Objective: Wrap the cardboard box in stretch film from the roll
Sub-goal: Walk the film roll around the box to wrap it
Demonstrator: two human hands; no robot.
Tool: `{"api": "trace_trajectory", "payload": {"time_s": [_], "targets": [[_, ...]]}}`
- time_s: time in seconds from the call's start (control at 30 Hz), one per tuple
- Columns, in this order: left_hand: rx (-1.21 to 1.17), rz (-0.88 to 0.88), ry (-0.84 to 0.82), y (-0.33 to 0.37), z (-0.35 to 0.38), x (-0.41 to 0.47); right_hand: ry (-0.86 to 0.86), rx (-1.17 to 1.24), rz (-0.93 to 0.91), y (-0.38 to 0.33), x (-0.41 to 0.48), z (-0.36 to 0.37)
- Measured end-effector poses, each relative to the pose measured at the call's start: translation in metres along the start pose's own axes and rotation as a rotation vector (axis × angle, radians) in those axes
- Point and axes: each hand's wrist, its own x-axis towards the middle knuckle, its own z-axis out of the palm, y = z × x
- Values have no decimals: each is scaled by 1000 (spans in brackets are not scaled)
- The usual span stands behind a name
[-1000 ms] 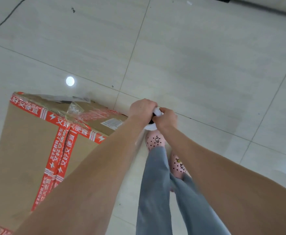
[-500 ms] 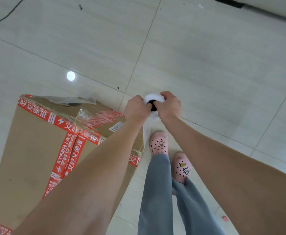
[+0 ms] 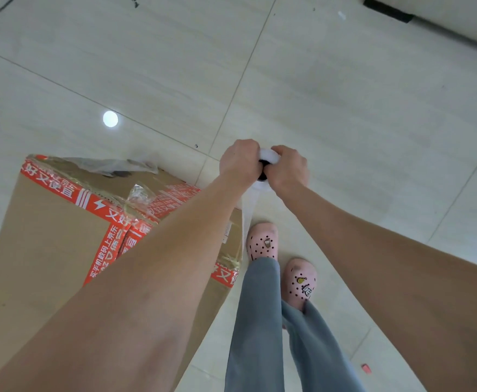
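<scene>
Tall cardboard box [image 3: 47,250], red printed tape on edges, upright on floor at my left. White film roll [image 3: 267,158] upright beside its corner, film sheet [image 3: 247,213] trailing down.

Box [image 3: 42,250]: brown cardboard. Tape [image 3: 62,188] on its edges and down one face: red-orange, printed with white characters, white stripes and a white lightning bolt. Film [image 3: 110,165] on the box top: clear, glossy, wrinkled. Roll [image 3: 268,157]: white, with a black core opening. Film strip [image 3: 248,210] below the roll: translucent white. Trousers [image 3: 259,321]: grey-blue. Shoes [image 3: 262,241]: pink, dotted with black holes, each bearing small charms, one yellow. Floor [image 3: 344,108]: pale grey-beige tiles with faint streaks and dark grout lines. Scrap [image 3: 366,368] on the floor: red.
</scene>
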Motion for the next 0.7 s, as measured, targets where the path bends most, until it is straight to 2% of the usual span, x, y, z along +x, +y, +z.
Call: {"api": "trace_trajectory", "payload": {"time_s": [0.27,0.37,0.47,0.6,0.7], "targets": [[-449,-345,92,-28,-9,3,-9,133,-14,-33,7,9],[-592,-453,28,-38,-13,1,-96,157,58,-43,4,17],[-496,-372,-66,-44,-27,3,-116,142,80,-56,4,16],[-233,-96,-22,-40,-46,16,-122,120,101,-63,7,13],[-64,28,-42,-33,-50,25,-125,98,97,-64,10,16]]}}
